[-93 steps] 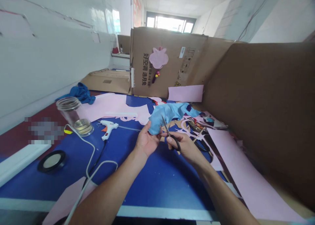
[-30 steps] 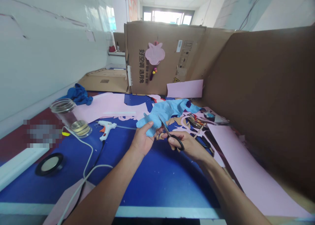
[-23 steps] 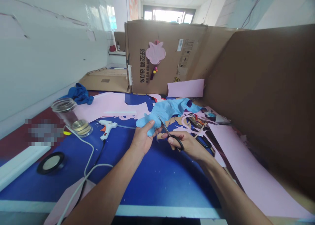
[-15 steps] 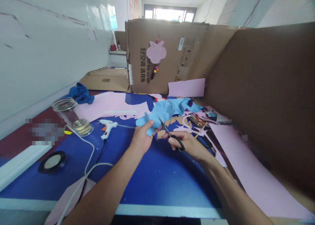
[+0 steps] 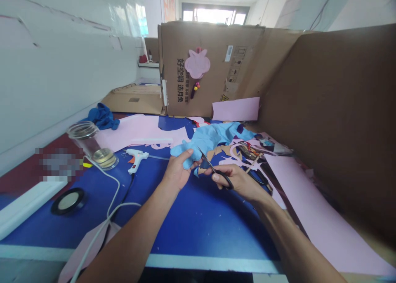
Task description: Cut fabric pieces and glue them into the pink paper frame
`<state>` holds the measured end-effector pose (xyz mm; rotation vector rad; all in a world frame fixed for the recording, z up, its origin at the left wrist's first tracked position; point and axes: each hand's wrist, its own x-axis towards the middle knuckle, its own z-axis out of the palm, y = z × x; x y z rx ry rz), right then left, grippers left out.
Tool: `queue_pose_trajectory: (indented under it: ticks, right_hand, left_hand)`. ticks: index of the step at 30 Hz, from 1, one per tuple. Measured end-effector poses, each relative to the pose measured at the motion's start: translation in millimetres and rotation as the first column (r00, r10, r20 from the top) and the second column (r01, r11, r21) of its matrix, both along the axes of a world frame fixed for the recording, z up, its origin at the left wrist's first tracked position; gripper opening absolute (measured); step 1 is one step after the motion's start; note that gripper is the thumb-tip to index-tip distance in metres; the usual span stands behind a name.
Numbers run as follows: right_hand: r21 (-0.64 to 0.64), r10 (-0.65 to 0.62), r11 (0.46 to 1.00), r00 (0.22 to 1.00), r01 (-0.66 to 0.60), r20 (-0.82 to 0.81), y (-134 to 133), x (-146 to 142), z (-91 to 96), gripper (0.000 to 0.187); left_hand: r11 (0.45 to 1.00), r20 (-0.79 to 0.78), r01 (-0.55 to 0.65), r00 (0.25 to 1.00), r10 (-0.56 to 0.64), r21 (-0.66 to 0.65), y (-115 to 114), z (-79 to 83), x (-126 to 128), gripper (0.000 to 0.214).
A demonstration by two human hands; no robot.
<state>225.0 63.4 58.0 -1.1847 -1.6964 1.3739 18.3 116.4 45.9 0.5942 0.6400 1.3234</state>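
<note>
My left hand (image 5: 178,170) is closed on the near end of a light blue cloth (image 5: 213,135), thumb on top. The cloth stretches away to the right over the table, with a dark patch near its far end. My right hand (image 5: 232,179) grips black-handled scissors (image 5: 223,179), fingers in the loops. The scissor blades point up and left and meet the cloth's edge beside my left fingers. A small dark blue scrap (image 5: 196,172) hangs just under the cloth, between my hands.
On the left are a white glue gun (image 5: 136,159), a glass jar (image 5: 93,145), a roll of black tape (image 5: 68,201) and a looping white cable (image 5: 116,192). Pink sheets (image 5: 321,208) and paper cutoffs lie right. Cardboard panels (image 5: 216,68) stand behind, bearing a pink flower-like cutout (image 5: 197,63).
The scissors have cut along the cloth's edge a little, and a dark blue scrap now shows hanging below it. Both hands stay nearly in place; the view has shifted slightly.
</note>
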Motion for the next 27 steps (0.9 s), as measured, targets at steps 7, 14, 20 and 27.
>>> queue_pose_trajectory:
  ticks: [7, 14, 20, 27]
  right_hand:
    - [0.006, -0.003, 1.0, 1.0, 0.003, 0.028, -0.3, -1.0, 0.3, 0.06]
    - [-0.016, -0.004, 1.0, 1.0, 0.004, 0.027, 0.9, -1.0, -1.5, 0.062]
    - [-0.024, -0.001, 1.0, 1.0, 0.001, 0.014, 0.5, -0.9, -1.7, 0.06]
    - [-0.024, 0.01, 1.0, 1.0, -0.01, 0.021, -0.3, -2.8, -1.8, 0.06]
  left_hand:
    - [0.999, -0.068, -0.035, 0.997, 0.037, 0.031, -0.4, 1.1, -0.4, 0.04]
    - [0.998, -0.074, -0.049, 0.996, 0.052, 0.044, -1.4, 3.6, -1.2, 0.041]
    - [0.998, -0.084, -0.056, 0.995, 0.059, 0.037, -0.5, 3.5, -1.5, 0.039]
    - [0.996, -0.091, -0.087, 0.992, 0.089, 0.025, -3.1, 8.7, -0.3, 0.041]
